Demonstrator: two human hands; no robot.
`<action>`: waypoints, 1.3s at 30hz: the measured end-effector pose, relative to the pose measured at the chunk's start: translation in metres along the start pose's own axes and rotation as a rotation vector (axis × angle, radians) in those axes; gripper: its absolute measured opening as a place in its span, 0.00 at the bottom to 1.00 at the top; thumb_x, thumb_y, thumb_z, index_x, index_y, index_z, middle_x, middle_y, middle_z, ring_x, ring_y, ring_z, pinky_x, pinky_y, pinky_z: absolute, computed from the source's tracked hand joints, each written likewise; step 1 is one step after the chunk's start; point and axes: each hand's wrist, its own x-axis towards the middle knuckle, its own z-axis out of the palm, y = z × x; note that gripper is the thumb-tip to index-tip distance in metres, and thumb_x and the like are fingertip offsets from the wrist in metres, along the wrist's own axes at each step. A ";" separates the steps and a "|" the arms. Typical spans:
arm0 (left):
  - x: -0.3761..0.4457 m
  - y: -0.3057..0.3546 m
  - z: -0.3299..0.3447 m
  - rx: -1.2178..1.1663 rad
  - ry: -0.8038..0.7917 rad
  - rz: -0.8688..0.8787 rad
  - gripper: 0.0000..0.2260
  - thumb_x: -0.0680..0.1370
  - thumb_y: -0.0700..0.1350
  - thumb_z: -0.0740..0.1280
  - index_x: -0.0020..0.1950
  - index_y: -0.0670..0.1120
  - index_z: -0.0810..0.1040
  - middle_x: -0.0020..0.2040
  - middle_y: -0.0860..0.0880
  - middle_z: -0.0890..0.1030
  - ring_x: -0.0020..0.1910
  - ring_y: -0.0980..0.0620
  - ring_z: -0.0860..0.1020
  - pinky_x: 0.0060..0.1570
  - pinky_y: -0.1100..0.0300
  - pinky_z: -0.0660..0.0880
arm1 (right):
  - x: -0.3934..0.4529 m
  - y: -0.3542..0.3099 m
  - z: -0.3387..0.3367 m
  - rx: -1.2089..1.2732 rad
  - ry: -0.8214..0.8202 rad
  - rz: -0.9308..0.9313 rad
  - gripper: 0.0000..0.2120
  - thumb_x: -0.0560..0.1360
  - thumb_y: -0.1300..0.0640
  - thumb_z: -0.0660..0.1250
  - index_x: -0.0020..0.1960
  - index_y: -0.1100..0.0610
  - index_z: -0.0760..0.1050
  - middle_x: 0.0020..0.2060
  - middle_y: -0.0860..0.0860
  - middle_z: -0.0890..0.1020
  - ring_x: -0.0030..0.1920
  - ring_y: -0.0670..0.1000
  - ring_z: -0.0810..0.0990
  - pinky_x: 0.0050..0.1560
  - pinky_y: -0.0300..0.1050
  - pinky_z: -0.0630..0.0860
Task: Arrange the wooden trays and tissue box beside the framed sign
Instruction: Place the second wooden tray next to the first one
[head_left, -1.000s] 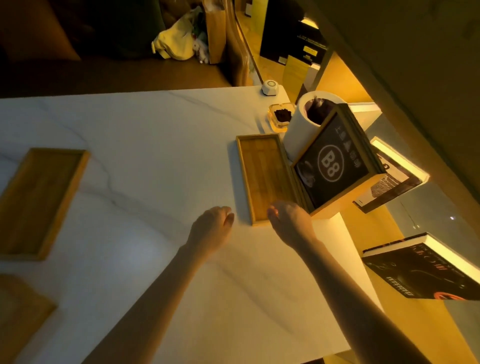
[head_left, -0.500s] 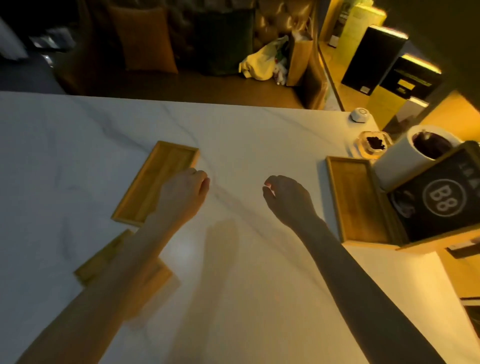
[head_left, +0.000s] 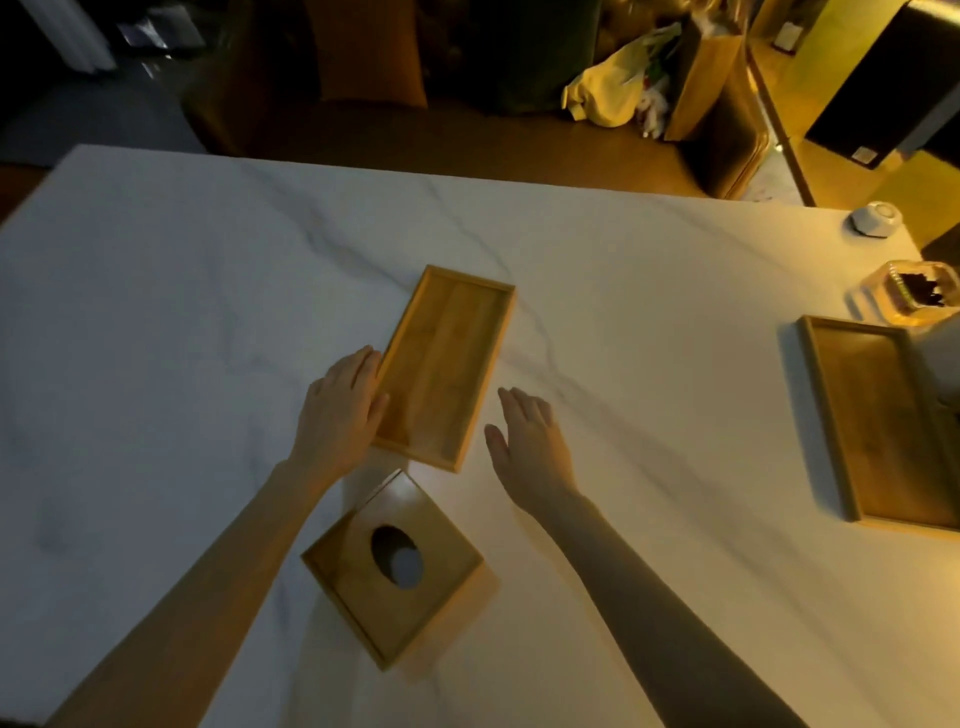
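Observation:
A long wooden tray (head_left: 447, 364) lies at an angle in the middle of the white marble table (head_left: 182, 291). My left hand (head_left: 345, 410) rests flat against its left rim, thumb on the tray's inner edge. My right hand (head_left: 530, 441) hovers open just right of the tray, apart from it. A square wooden tissue box (head_left: 389, 571) with an oval hole sits near the front edge, between my forearms. A second wooden tray (head_left: 883, 421) lies at the far right. The framed sign is out of view.
A glass dish (head_left: 914, 296) with dark contents and a small white faceted object (head_left: 878, 221) stand at the table's far right corner. Beyond the table's far edge are a dark sofa and a pale bag (head_left: 613, 93).
The view has swung left, leaving the framed sign out of frame. Both hands moved from the right-hand tray to the middle tray; my left hand now touches it. The tissue box came into view.

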 end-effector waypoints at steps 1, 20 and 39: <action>0.001 -0.005 0.005 -0.011 -0.031 -0.025 0.20 0.77 0.44 0.59 0.66 0.39 0.63 0.66 0.37 0.71 0.64 0.39 0.70 0.59 0.42 0.71 | 0.003 -0.002 0.008 0.012 -0.038 0.029 0.23 0.79 0.52 0.52 0.72 0.59 0.56 0.72 0.56 0.62 0.72 0.56 0.58 0.70 0.53 0.60; 0.003 -0.004 0.011 -0.972 -0.160 -0.688 0.14 0.75 0.37 0.61 0.60 0.40 0.74 0.49 0.51 0.76 0.49 0.50 0.74 0.51 0.56 0.71 | 0.016 -0.017 0.040 0.688 -0.182 0.422 0.16 0.73 0.54 0.57 0.59 0.49 0.74 0.49 0.50 0.80 0.50 0.53 0.79 0.56 0.55 0.77; -0.004 0.087 -0.041 -1.144 -0.138 -0.488 0.15 0.75 0.35 0.61 0.62 0.37 0.71 0.54 0.43 0.77 0.51 0.46 0.77 0.57 0.54 0.72 | -0.018 0.051 -0.054 1.335 -0.124 0.406 0.18 0.71 0.69 0.67 0.60 0.67 0.71 0.46 0.54 0.80 0.48 0.53 0.80 0.46 0.41 0.81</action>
